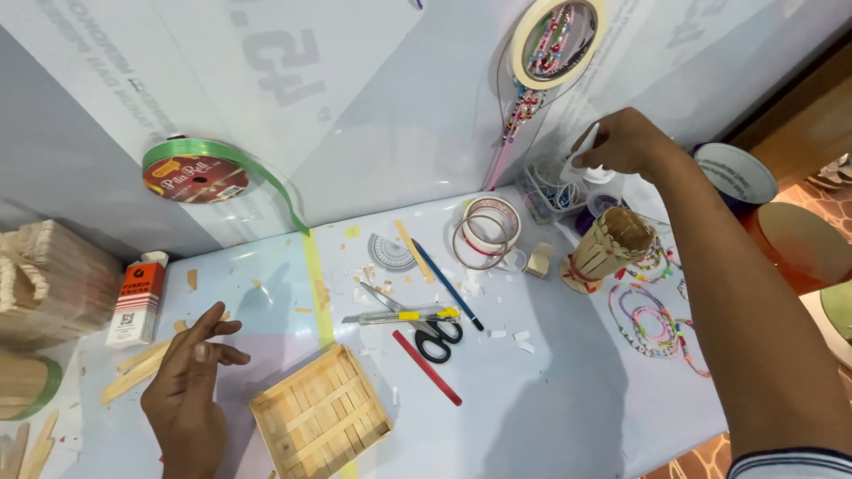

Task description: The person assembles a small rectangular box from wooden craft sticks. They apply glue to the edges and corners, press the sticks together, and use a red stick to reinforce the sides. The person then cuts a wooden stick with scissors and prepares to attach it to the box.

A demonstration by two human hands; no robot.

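Nearest the camera, the left hand (188, 390) rests on the desk (550, 417), fingers loosely spread and holding nothing, just left of a square popsicle-stick tray (321, 417). Scissors (426, 330) and a utility knife (399, 316) lie beyond. Far right, the right hand (621, 142) pinches a small white bottle (587, 153) above a stick-built cup (612, 241), seemingly fetching glue for the tray.

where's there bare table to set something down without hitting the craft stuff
The widest free patch is the near table, between the red stick and the bead strings. A smaller one lies between the carton and the yellow tape stripe. It is crowded around the scissors, tape rings and stick cup.
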